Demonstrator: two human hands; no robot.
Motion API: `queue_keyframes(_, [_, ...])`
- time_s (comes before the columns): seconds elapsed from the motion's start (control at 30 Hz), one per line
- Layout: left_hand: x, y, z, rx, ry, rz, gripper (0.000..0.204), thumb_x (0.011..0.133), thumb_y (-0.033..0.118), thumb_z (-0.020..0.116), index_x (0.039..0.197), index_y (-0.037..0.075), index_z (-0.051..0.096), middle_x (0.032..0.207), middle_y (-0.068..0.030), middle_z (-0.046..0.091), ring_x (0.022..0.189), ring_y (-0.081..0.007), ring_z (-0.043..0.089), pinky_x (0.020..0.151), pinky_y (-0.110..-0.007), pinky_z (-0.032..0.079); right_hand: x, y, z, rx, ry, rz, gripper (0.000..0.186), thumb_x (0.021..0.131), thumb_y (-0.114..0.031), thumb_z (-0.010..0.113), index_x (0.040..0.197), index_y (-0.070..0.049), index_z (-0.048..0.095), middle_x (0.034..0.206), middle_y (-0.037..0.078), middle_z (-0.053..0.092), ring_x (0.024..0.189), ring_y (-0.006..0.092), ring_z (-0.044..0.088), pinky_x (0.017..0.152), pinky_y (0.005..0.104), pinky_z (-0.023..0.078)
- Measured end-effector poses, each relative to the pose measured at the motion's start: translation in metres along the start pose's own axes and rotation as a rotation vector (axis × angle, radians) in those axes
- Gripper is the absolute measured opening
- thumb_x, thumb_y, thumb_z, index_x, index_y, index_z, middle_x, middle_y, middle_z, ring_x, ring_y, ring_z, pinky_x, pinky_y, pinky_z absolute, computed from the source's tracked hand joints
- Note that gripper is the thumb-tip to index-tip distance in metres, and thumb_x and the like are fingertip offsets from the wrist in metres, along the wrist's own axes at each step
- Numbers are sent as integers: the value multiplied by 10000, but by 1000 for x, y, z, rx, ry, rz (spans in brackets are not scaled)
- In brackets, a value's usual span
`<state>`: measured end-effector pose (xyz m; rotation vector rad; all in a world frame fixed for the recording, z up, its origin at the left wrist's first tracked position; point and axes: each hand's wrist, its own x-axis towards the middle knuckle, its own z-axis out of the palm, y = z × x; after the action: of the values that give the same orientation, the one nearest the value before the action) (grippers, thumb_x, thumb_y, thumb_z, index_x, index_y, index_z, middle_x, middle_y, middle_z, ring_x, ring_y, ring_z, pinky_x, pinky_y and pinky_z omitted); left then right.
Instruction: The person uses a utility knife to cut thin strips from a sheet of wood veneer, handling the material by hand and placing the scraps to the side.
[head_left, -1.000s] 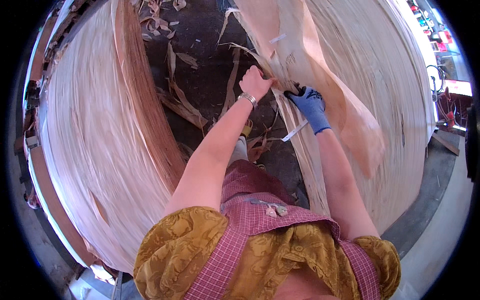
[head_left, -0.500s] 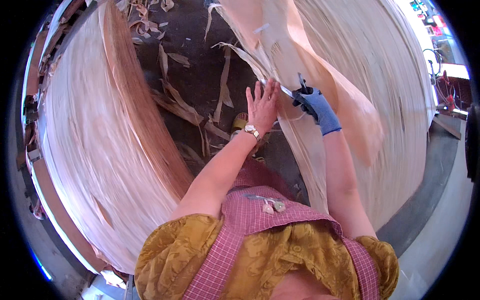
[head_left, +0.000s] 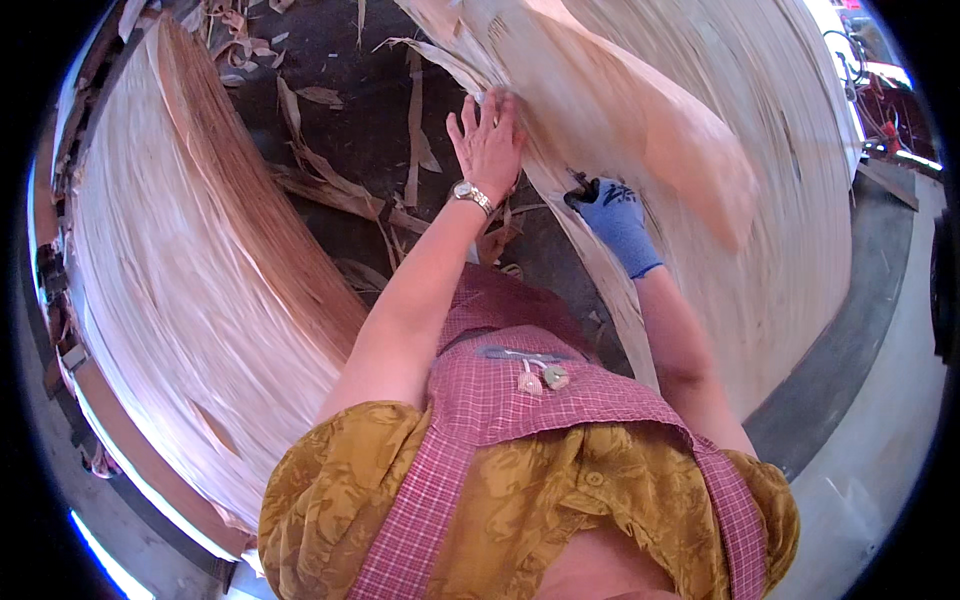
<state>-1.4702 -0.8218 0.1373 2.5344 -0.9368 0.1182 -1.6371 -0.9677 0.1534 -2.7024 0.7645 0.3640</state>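
My left hand (head_left: 489,146), bare with a wristwatch (head_left: 473,195) at the wrist, lies with spread fingers at the near-left edge of a pale wood veneer sheet (head_left: 590,90). A small whitish bit shows by its fingertips. To the right and a little nearer, my right hand (head_left: 612,215) wears a blue glove with dark fingers. It is closed on a thin dark tool (head_left: 577,178) over the veneer's edge; the tool's kind is hard to make out. A raised fold of veneer (head_left: 700,150) curls up to the right of the glove.
A broad stack of veneer (head_left: 190,300) with a brown edge fills the left. More layered veneer (head_left: 790,200) spreads at right. Torn strips (head_left: 330,180) litter the dark floor (head_left: 370,80) between them. A grey ledge (head_left: 850,350) runs along the right side.
The view has shifted. My right hand has drawn nearer to my body along the veneer's edge, farther from my left hand. The pale strip between the hands no longer shows.
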Motion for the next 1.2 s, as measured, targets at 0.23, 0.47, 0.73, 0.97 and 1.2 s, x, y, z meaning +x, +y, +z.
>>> queue_keyframes(0.23, [-108, 63, -4, -239, -153, 293, 568, 804, 169, 593, 1345, 53, 463, 1275, -157, 523, 1242, -294, 457, 1073, -483, 289, -7, -1, -11, -209, 7, 113, 609, 776, -616, 576, 943, -37, 668, 952, 210, 671, 907, 357, 655, 789, 448, 509])
queue_keyframes(0.47, [-114, 67, 3, -138, -312, 304, 808, 787, 400, 659, 1472, 171, 298, 1421, -159, 373, 1339, -315, 345, 1120, -561, 174, -24, 33, -20, 461, -205, 131, 374, 802, -393, 647, 832, -21, 666, 824, 172, 680, 765, 328, 662, 677, 435, 505])
queue_keyframes(0.73, [-115, 69, 14, -59, -292, 342, 856, 759, 377, 688, 1472, 137, 281, 1401, -150, 346, 1339, -315, 325, 1126, -580, 151, -70, 17, 6, 326, 220, 75, 202, 833, -226, 601, 836, -25, 623, 809, 209, 644, 735, 391, 620, 648, 471, 483])
queue_keyframes(0.97, [-116, 68, 0, -13, -290, 308, 731, 836, 361, 613, 1467, 168, 297, 1390, -159, 373, 1330, -316, 343, 1092, -593, 214, -114, 17, -84, 1246, -305, 319, 157, 873, -175, 641, 963, -47, 626, 736, 13, 641, 615, 58, 527, 532, 224, 399])
queue_keyframes(1.2, [-56, 27, -13, -472, -209, 74, 378, 857, 196, 557, 1222, 97, 559, 1122, -124, 578, 1026, -270, 565, 930, -449, 414, -34, -28, 10, 1658, -206, 293, 144, 913, -200, 631, 1010, -95, 648, 764, -40, 613, 617, 39, 512, 537, 194, 390])
